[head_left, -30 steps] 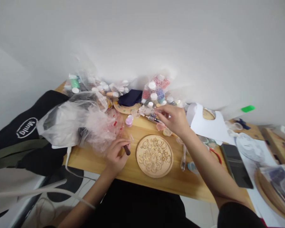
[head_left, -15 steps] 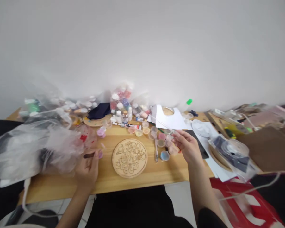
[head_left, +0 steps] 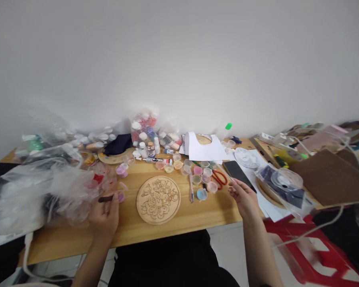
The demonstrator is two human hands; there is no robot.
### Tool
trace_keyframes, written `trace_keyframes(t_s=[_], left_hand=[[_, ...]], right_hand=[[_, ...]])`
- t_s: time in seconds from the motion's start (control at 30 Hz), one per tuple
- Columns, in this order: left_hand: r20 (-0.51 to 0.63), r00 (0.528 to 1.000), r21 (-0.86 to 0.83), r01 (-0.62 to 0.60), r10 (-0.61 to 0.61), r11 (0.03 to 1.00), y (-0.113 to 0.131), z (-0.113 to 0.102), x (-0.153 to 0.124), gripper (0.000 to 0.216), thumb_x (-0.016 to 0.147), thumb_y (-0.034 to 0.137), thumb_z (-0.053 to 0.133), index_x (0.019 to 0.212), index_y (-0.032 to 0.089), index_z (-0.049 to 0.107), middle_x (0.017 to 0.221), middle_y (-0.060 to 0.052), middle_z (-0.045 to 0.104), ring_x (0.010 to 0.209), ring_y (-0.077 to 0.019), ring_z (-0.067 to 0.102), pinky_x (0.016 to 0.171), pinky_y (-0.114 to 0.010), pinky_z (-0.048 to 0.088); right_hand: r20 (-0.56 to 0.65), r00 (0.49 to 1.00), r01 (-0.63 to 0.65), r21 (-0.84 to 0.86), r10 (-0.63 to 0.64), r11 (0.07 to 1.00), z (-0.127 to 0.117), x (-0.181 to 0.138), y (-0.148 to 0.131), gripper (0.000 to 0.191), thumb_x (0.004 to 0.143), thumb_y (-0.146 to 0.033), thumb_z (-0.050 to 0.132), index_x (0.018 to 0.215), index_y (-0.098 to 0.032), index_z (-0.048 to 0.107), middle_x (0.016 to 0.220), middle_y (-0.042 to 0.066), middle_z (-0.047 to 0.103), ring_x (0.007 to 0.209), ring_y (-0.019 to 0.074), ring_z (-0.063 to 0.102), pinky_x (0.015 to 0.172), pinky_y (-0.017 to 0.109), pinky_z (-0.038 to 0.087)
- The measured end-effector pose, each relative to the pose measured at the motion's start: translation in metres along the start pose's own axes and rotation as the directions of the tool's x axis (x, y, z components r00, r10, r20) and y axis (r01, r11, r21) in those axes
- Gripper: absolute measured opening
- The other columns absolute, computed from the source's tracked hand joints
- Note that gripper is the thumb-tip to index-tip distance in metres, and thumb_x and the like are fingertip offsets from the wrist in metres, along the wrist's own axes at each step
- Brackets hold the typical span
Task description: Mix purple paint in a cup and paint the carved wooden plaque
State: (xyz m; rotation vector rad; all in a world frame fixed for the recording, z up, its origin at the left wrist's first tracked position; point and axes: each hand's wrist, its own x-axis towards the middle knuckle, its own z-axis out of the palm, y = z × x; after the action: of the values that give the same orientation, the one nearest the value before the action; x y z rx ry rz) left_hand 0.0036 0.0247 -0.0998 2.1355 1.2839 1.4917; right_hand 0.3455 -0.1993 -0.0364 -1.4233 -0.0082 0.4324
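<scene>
My left hand, at the left of the wooden table, pinches a short dark brown stick; its exact kind does not show. A small lilac pot is just beyond these fingertips. My right hand is closed on a thin pale stick that points away to the left, near the phone and the red-handled scissors. Between the hands lies a round wooden board with flower outlines cut into it. Neither hand touches it.
Several small tubs of pale colour stand behind the board, with a brush-like tool and a glue tube. Plastic bags crowd the left. Papers, a bagged spool and cardboard fill the right. A red stool stands below.
My right hand has moved right and lower with the pale stick, uncovering the scissors and more of the phone. My left hand still holds the brown stick. The view has shifted slightly.
</scene>
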Motion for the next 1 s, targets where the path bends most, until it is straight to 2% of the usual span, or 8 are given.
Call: trace_keyframes(t_s=[0.17,0.3,0.4,0.47,0.53,0.6,0.83,1.0], left_hand=[[-0.005,0.999,-0.073,-0.051,0.051,0.996,0.015,-0.002,0.005,0.028,0.094,0.037,0.056,0.079,0.017,0.069,0.074,-0.004,0.072,0.071,-0.0178,0.068,0.071,-0.03,0.055],[-0.021,0.999,-0.058,-0.027,0.026,0.998,0.015,-0.002,0.003,0.023,0.093,0.034,0.057,0.082,0.017,0.069,0.08,-0.004,0.073,0.077,-0.0184,0.07,0.075,-0.031,0.056],[-0.021,1.0,-0.052,0.005,-0.006,0.999,0.012,-0.001,0.0,0.02,0.093,0.031,0.058,0.084,0.017,0.069,0.081,-0.004,0.074,0.078,-0.0185,0.071,0.077,-0.032,0.057],[-0.001,1.0,-0.061,0.029,-0.029,0.998,0.011,-0.002,0.0,0.02,0.093,0.031,0.058,0.084,0.017,0.069,0.082,-0.005,0.074,0.08,-0.0186,0.071,0.078,-0.033,0.057],[0.011,0.999,-0.069,0.043,-0.043,0.997,0.012,-0.002,0.001,0.02,0.093,0.031,0.058,0.083,0.016,0.069,0.082,-0.005,0.074,0.079,-0.0183,0.072,0.078,-0.033,0.058],[0.015,0.999,-0.076,0.038,-0.037,0.996,0.012,-0.002,0.002,0.019,0.093,0.03,0.058,0.083,0.016,0.069,0.081,-0.004,0.075,0.079,-0.018,0.072,0.078,-0.033,0.059],[0.054,0.996,-0.191,0.081,-0.072,0.978,0.011,0.0,0.001,0.012,0.092,0.022,0.06,0.085,0.017,0.068,0.088,-0.004,0.074,0.085,-0.0175,0.072,0.084,-0.033,0.058],[0.101,0.994,-0.155,0.063,-0.047,0.986,0.01,-0.004,0.004,0.012,0.092,0.021,0.06,0.084,0.017,0.068,0.085,-0.004,0.073,0.082,-0.0168,0.07,0.086,-0.033,0.056]], right_hand=[[0.229,0.973,0.016,-0.144,0.017,0.989,0.034,-0.015,-0.001,0.051,0.043,-0.046,0.093,0.079,-0.014,0.075,0.065,0.006,0.073,0.05,0.0118,0.06,0.045,0.022,0.043],[0.384,0.921,0.204,-0.338,-0.064,0.919,0.063,-0.014,-0.001,0.054,0.054,-0.059,0.084,0.085,-0.016,0.072,0.074,0.009,0.075,0.054,0.017,0.064,0.048,0.027,0.046],[0.412,0.889,0.413,-0.529,-0.202,0.741,0.076,-0.003,0.001,0.048,0.065,-0.059,0.073,0.088,-0.017,0.074,0.072,0.008,0.073,0.058,0.0189,0.064,0.053,0.03,0.049],[0.475,0.836,0.535,-0.6,-0.273,0.594,0.083,0.007,0.002,0.042,0.071,-0.055,0.065,0.087,-0.018,0.076,0.074,0.008,0.072,0.058,0.0184,0.062,0.055,0.031,0.049],[0.568,0.773,0.629,-0.624,-0.283,0.464,0.09,0.016,0.002,0.037,0.076,-0.047,0.058,0.088,-0.018,0.077,0.078,0.008,0.072,0.061,0.0181,0.061,0.058,0.031,0.048],[0.632,0.738,0.671,-0.648,-0.238,0.359,0.099,0.023,0.0,0.033,0.078,-0.038,0.055,0.091,-0.018,0.077,0.079,0.008,0.073,0.065,0.0184,0.062,0.062,0.031,0.048],[0.669,0.741,0.662,-0.716,-0.052,0.22,0.13,0.031,-0.002,0.026,0.082,-0.029,0.059,0.1,-0.022,0.076,0.071,0.003,0.074,0.067,0.0188,0.065,0.061,0.028,0.041],[0.633,0.772,0.633,-0.758,-0.061,0.157,0.123,0.033,-0.012,0.026,0.079,-0.03,0.063,0.101,-0.026,0.075,0.074,0.0,0.075,0.065,0.0169,0.064,0.06,0.026,0.04]])
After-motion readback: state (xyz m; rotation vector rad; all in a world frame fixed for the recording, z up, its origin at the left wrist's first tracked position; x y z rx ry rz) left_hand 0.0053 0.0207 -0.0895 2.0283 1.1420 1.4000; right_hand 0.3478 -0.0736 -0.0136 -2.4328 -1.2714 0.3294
